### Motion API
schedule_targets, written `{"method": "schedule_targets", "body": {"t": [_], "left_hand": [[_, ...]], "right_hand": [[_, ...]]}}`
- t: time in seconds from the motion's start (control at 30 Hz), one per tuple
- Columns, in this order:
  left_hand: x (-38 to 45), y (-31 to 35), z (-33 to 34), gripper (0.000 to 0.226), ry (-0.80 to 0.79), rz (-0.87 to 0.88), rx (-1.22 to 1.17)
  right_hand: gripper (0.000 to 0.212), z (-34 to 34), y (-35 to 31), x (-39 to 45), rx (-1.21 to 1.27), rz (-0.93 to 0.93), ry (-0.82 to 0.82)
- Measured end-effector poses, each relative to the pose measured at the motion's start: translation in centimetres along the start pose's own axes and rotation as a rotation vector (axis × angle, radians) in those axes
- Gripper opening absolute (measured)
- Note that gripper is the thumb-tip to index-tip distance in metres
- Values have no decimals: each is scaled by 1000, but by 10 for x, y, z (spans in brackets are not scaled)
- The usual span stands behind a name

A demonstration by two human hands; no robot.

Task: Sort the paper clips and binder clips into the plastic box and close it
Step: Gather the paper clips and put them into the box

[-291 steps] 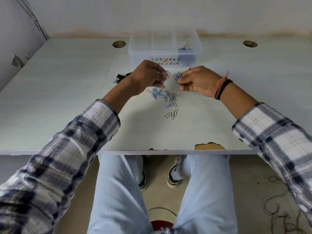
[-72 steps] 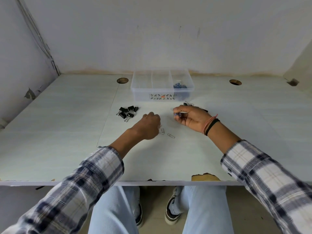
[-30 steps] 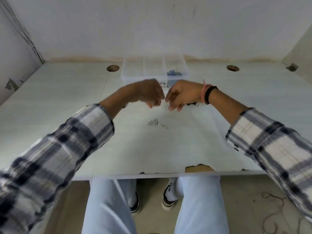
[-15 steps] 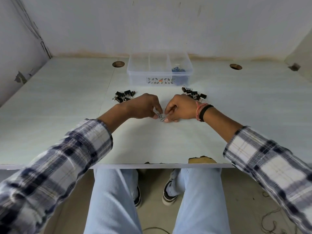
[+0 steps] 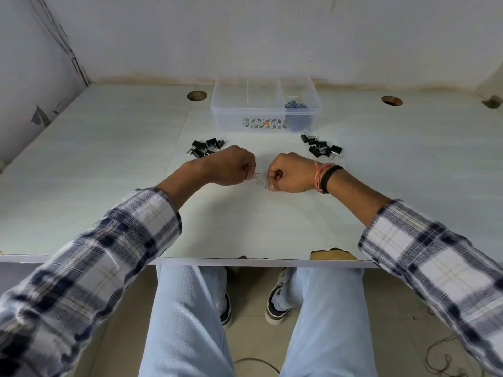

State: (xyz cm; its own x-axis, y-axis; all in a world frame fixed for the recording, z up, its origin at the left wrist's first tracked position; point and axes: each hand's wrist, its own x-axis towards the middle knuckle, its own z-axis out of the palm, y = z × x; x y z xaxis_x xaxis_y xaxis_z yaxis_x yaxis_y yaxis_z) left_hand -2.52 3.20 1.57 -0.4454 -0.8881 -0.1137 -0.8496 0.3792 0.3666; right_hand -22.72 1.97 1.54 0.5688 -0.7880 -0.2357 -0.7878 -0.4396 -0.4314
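Two heaps of black binder clips with folded steel handles lie on the pale wood-grain laminate desk [image 5: 109,164]: the left heap of black binder clips [image 5: 204,148] just beyond my left hand [image 5: 231,165], the right heap of black binder clips [image 5: 321,148] just beyond my right hand [image 5: 291,176]. My left hand is curled, its fingertips pinching a thin silver wire paper clip [image 5: 257,178] at the desk surface. My right hand is curled as well, fingertips down at something small and silvery; I judge it another clip, though it is too small to be sure. Beyond both, the clear three-compartment plastic box [image 5: 265,107] stands open against the wall, a mound of blue paper clips [image 5: 295,105] in its right compartment, the other two seemingly bare. No lid is visible.

My worries from here: the wire clips are thin, smooth and lie flat on slick laminate, so a fingertip pinch could slip and flick one off the near edge. Loose clips also hook into one another, so lifting one may drag a second. The silver clips could land among the blue ones if I drop them from too high. The binder clips are springy and angular; a careless handful could scatter against the box's thin, light wall and nudge it
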Motion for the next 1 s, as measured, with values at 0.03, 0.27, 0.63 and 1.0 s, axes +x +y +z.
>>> {"method": "schedule_targets", "body": {"t": [0.03, 0.27, 0.63, 1.0], "left_hand": [[-2, -3, -2, 17, 17, -39, -53], [-20, -14, -8, 12, 114, -190, -699], [-23, -19, -8, 27, 175, -229, -923], [-15, -15, -8, 24, 197, -264, -937]], "right_hand": [[11, 0, -1, 0, -20, 6, -15], [14, 1, -8, -2, -35, -22, 36], [31, 2, -17, 6, 104, -19, 71], [4, -1, -22, 21, 65, 5, 0]]}}
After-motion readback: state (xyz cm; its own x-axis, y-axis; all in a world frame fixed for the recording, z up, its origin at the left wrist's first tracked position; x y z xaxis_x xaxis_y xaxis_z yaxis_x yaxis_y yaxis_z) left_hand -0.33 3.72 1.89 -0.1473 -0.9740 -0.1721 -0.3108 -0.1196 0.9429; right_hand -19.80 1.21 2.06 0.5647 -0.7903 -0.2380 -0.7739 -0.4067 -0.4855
